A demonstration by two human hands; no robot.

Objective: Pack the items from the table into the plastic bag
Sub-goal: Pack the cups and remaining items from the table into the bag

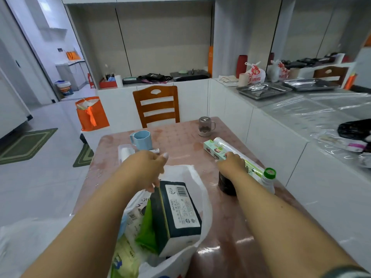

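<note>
- The white plastic bag sits open on the near part of the pink-clothed table, its mouth facing up and to the right
- Inside the bag a dark green box with a white label and barcode lies tilted, its far end raised at the bag's opening; a green pouch and pale printed packets lie to its left
- The left hand is at the far edge of the bag, fingers curled and pinching the far corner of the dark green box
- The right hand reaches to the right of the bag and closes over a long green-and-white wrap box with a clear roll along its far side, lying diagonally on the table
- Just beside the near end of that box stands a white bottle with a green cap, and a dark jar stands partly hidden under the right wrist
- Farther off on the table are a light blue mug on the left, a small white packet just beside it, and a clear lidded cup with dark contents on the far right
- A wooden chair stands at the far side of the table
</note>
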